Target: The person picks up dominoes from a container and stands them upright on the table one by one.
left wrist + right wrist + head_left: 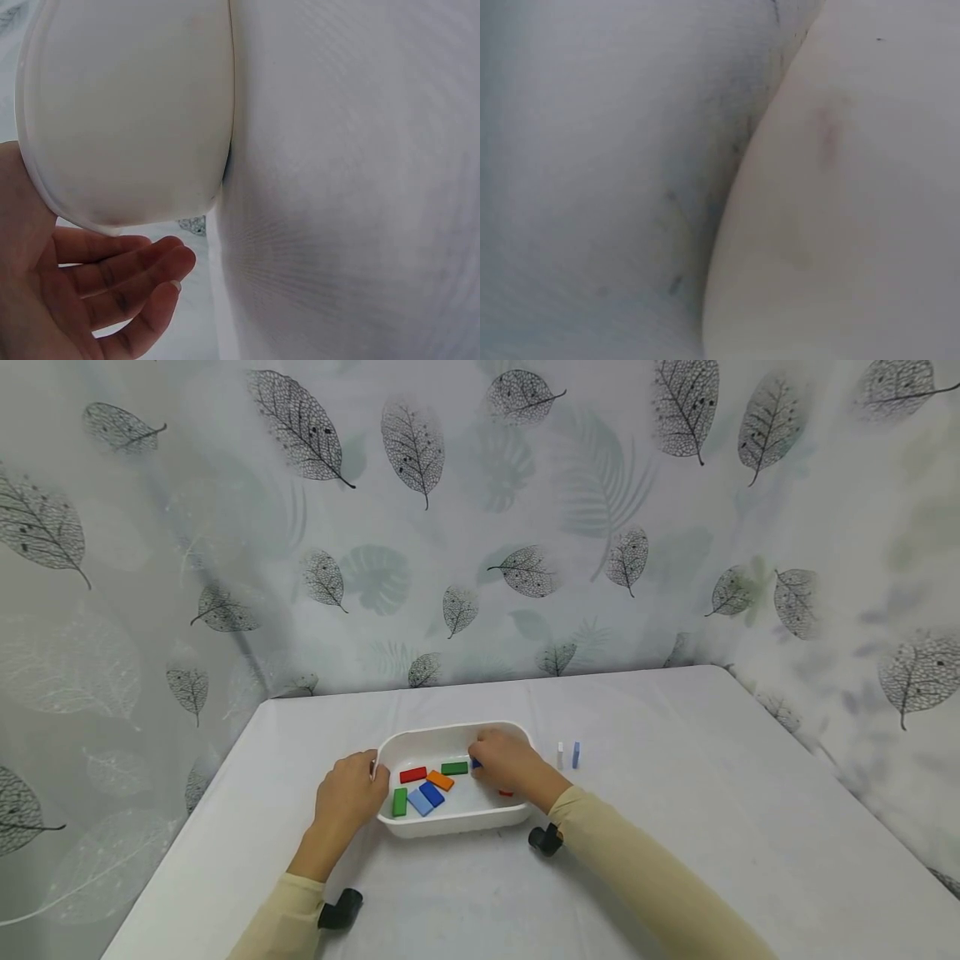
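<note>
A white tray [457,823] with raised walls holds several small coloured blocks. At its left end my left hand [350,789] grips the rim, the thumb side over the edge. In the left wrist view the fingers [139,281] curl beneath the tray's outer wall [127,112]. My right hand [508,762] reaches into the tray's right part with bent fingers, pinching a dark blue block [476,763] that is mostly covered. A red block [506,792] peeks out below that hand. The right wrist view shows only the tray's pale wall [840,225], not the hand.
Left in the tray lie red [413,775], orange [440,781], light blue [420,802] and dark blue [432,793] blocks, and two green ones [454,768]. Right of the tray, a white block [560,755] and a light blue block [576,755] stand upright on the white table [675,777].
</note>
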The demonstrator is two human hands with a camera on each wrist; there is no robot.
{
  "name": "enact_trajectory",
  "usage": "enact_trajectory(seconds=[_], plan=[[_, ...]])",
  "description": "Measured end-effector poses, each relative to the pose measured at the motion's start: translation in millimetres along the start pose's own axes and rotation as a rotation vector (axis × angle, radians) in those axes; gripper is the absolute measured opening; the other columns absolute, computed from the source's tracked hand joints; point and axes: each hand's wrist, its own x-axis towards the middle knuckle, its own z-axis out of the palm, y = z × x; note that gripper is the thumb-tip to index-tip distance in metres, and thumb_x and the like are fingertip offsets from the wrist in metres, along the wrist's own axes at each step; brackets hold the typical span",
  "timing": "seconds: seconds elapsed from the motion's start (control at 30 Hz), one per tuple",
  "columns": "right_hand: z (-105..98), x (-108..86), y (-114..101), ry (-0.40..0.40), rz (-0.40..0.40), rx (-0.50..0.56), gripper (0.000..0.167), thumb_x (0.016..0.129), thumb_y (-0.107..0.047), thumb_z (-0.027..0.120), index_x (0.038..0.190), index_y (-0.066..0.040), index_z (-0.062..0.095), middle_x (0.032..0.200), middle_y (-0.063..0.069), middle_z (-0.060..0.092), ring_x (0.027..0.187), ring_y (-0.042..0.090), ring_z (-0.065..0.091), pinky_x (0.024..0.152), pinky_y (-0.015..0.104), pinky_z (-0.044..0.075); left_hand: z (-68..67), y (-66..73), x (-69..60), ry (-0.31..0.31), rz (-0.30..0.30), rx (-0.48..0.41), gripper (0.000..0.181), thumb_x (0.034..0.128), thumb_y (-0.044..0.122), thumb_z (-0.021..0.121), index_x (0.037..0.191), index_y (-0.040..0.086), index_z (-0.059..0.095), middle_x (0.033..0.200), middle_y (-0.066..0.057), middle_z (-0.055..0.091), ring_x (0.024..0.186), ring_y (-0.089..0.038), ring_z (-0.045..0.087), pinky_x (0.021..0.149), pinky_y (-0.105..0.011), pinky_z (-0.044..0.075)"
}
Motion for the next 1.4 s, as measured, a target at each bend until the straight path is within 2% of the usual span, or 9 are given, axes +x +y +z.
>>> enact_trajectory(seconds=[0.13, 0.27, 0.4, 0.7, 0.83, 0.97, 1.1, 1.4], plan=[[2, 1.1, 2, -0.004, 0.009, 0.013, 0.016, 0.095, -0.026, 0.078, 0.103, -0.012, 0.074, 0.090, -0.002, 0.058, 0.081, 0.015, 0.053, 0.076, 0.028, 0.049, -0.2, -0.4, 0.0, 0.003, 0.007, 0.000, 0.040, 0.0982, 0.018, 0.058, 0.126, -0.009, 0.067, 0.105, -0.022, 0.072, 0.078, -0.032, 0.066, 0.067, -0.048, 0.061], [3, 1.1, 3, 0.000, 0.002, 0.005, 0.015, 0.094, -0.026, 0.079, 0.098, -0.012, 0.074, 0.085, -0.003, 0.058, 0.076, 0.014, 0.054, 0.068, 0.026, 0.048, 0.1, -1.1, 0.7, 0.004, 0.018, 0.001, 0.035, 0.0976, 0.018, 0.057, 0.119, -0.007, 0.070, 0.095, -0.018, 0.072, 0.070, -0.028, 0.062, 0.059, -0.043, 0.059], [1, 1.0, 4, 0.006, 0.001, 0.059, 0.013, 0.090, -0.022, 0.080, 0.092, -0.013, 0.071, 0.079, -0.004, 0.056, 0.072, 0.014, 0.054, 0.063, 0.025, 0.046, 0.3, -1.6, 1.9, 0.004, 0.017, 0.002, 0.031, 0.0972, 0.017, 0.058, 0.113, -0.005, 0.071, 0.087, -0.015, 0.070, 0.065, -0.025, 0.058, 0.054, -0.039, 0.054], [-6, 0.3, 7, 0.070, -0.008, 0.152, 0.014, 0.087, -0.022, 0.080, 0.095, -0.012, 0.073, 0.080, -0.005, 0.059, 0.076, 0.014, 0.055, 0.068, 0.027, 0.049, -0.4, 0.8, 3.5, -0.001, 0.003, 0.004, 0.031, 0.0977, 0.017, 0.060, 0.115, -0.006, 0.071, 0.087, -0.015, 0.069, 0.066, -0.025, 0.058, 0.055, -0.037, 0.054], [-5, -0.9, 8, 0.109, 0.010, 0.234, 0.017, 0.088, -0.024, 0.081, 0.099, -0.012, 0.074, 0.083, -0.006, 0.062, 0.079, 0.014, 0.056, 0.074, 0.028, 0.051, 0.6, -0.1, 3.0, -0.008, -0.002, 0.002, 0.034, 0.0981, 0.018, 0.059, 0.119, -0.007, 0.070, 0.091, -0.016, 0.071, 0.068, -0.026, 0.060, 0.058, -0.039, 0.058], [-6, -4.8, 6, 0.176, -0.010, 0.360, 0.017, 0.088, -0.021, 0.081, 0.100, -0.011, 0.075, 0.086, -0.005, 0.064, 0.081, 0.014, 0.058, 0.077, 0.027, 0.053, 1.2, -3.3, 1.1, -0.011, -0.004, 0.001, 0.035, 0.0982, 0.018, 0.059, 0.121, -0.007, 0.069, 0.096, -0.018, 0.072, 0.069, -0.027, 0.061, 0.058, -0.040, 0.059], [-8, -7.7, 4, 0.223, -0.005, 0.488, 0.013, 0.089, -0.016, 0.081, 0.099, -0.012, 0.074, 0.087, -0.005, 0.065, 0.083, 0.014, 0.060, 0.076, 0.025, 0.054, 1.1, -4.6, 0.9, -0.005, 0.004, 0.001, 0.032, 0.0984, 0.017, 0.058, 0.117, -0.006, 0.070, 0.093, -0.017, 0.072, 0.066, -0.026, 0.060, 0.055, -0.039, 0.057], [-19, -16.9, 7, 0.321, -0.020, 0.650, 0.016, 0.090, -0.012, 0.082, 0.104, -0.009, 0.076, 0.093, -0.004, 0.069, 0.089, 0.017, 0.066, 0.078, 0.025, 0.056, 2.7, -1.8, 1.6, -0.018, -0.006, 0.008, 0.038, 0.0986, 0.018, 0.060, 0.125, -0.008, 0.068, 0.100, -0.021, 0.072, 0.069, -0.027, 0.062, 0.060, -0.042, 0.060]])
